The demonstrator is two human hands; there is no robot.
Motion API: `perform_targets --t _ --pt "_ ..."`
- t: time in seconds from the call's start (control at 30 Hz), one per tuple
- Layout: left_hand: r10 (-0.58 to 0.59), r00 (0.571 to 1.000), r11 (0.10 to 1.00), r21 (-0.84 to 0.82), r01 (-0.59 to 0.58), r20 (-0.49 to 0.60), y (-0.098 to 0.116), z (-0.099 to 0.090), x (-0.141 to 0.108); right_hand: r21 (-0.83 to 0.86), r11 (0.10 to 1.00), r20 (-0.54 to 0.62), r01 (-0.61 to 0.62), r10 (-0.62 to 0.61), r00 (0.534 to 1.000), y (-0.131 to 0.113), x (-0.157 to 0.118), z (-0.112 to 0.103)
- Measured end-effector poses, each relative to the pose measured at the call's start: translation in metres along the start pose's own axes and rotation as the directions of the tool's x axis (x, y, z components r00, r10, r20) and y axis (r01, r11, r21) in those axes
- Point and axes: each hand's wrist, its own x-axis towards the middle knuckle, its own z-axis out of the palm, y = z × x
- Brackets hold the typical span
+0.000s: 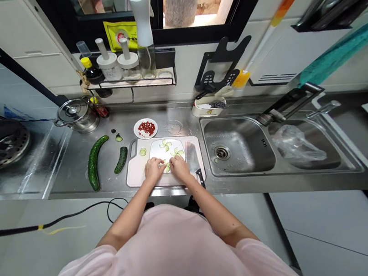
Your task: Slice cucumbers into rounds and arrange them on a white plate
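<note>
A white square plate (153, 148) lies on a pale cutting board (134, 176). Thin cucumber slices (165, 145) form small pinwheel patterns on the plate. At the plate's near left edge, my left hand (154, 169) has its fingers bent and pinched at a slice. Facing it, my right hand (179, 168) curls its fingers over the same near cluster of slices, which both hands partly hide. A kitchen knife (192, 157) with a black handle rests on the board to the right. One round slice (143, 152) lies on the board, left of the plate.
Left of the board are a cut cucumber piece (121, 160) and a long whole cucumber (97, 162). Behind it is a small plate of chopped red pieces (146, 129). A sink (240, 145) is at right, a lidded pot (77, 115) at back left.
</note>
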Motion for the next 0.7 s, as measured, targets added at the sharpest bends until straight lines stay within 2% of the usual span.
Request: perform_targets --t 0.7 --pt "0.008 1.000 0.999 0.050 -0.008 0.006 0.0018 0.0013 0.0023 -0.009 1.000 -0.046 -0.025 0.025 0.999 -0.0020 -0.0008 0.0005"
